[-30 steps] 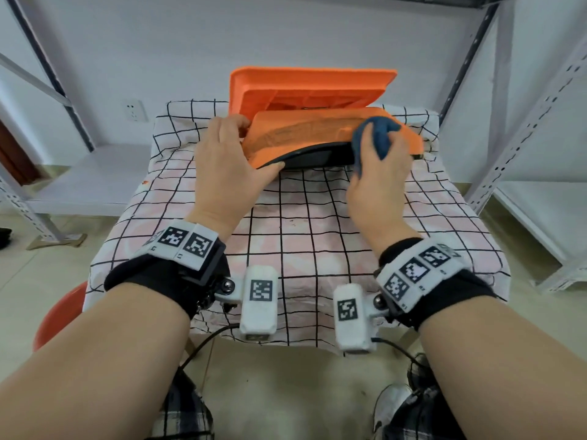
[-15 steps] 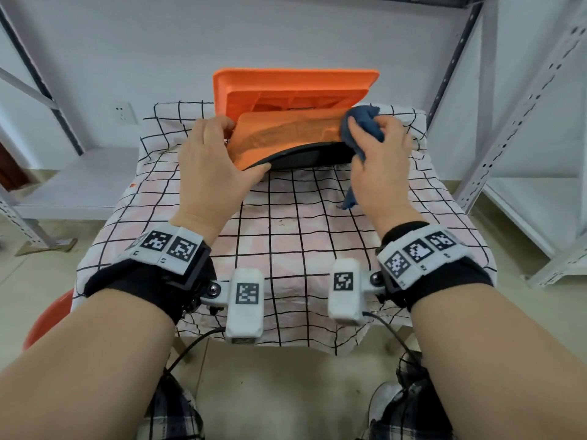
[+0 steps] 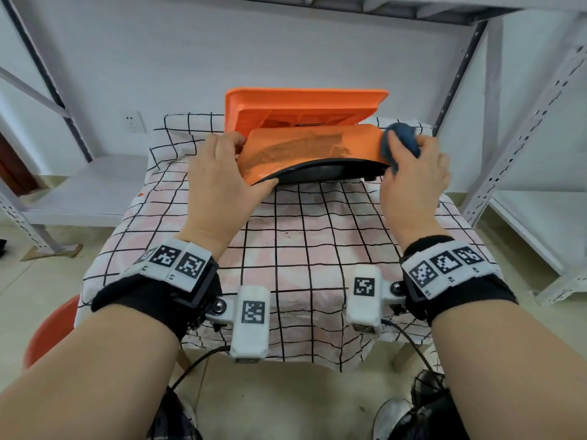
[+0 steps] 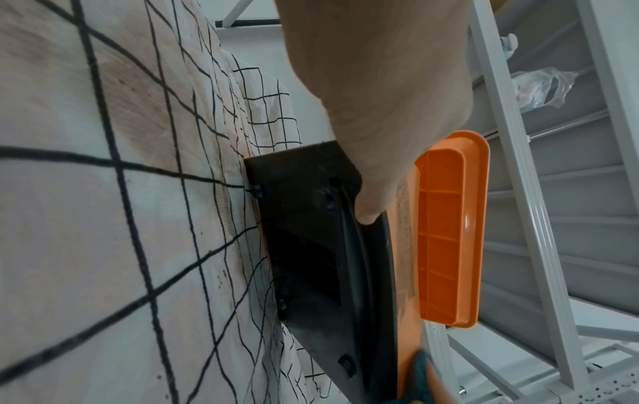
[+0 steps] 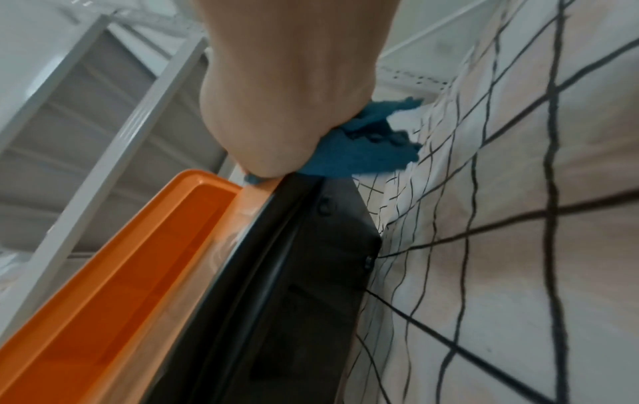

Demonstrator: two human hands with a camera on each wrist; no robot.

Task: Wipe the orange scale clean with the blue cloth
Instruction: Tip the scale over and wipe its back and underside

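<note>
The orange scale (image 3: 305,150) is sitting tipped on the checked tablecloth (image 3: 305,236) at twelve o'clock. The left hand (image 3: 222,182) is clamping its nine o'clock edge, thumb beneath. The right hand (image 3: 413,182) is bunching the blue cloth (image 3: 401,141) against the three o'clock corner. Risk: hard wiping pressure could be slipping the tilted scale from the grip. No brand legible; wrist markers only.

Orange scale (image 3: 305,144), blue cloth (image 3: 401,141)

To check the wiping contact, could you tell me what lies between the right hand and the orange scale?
The blue cloth, bunched in the right hand, presses on the orange scale at its right end, seen in the head view.
</note>
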